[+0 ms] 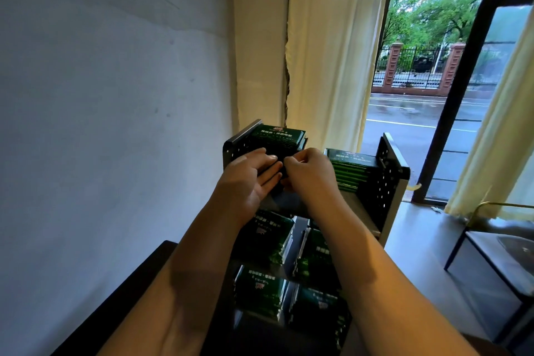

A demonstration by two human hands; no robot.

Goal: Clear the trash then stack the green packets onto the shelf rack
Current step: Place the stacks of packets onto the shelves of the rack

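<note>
The held packets (286, 198) sat at the middle of the shelf rack's (387, 179) top tier, caught between the person's two hands. They were dark and mostly covered, so I could not say how many there were. The left hand (248, 179) lay against them with its fingers nearly straight and close together, pressing rather than gripping. The right hand (309, 173) had its fingers curled in, pinching the near edge of the bundle.

On either side the top tier was already loaded. A left stack (277, 136) stood against the rack's far left corner, and a right stack (352, 170) was pushed up to the perforated right side panel. Below the forearms the lower packets (268, 237) filled two more tiers, lying in pairs side by side.

I saw no trash on the rack (much of the floor was out of sight, so I would not swear to it), and I judged the clearing done. The stacking looked well along, perhaps near its end. What remained, as far as I could tell, was to seat this bundle in the gap between the two top stacks and square it up.

Beyond the rack hung a pale curtain (332, 66) beside a tall window (427, 66).
</note>
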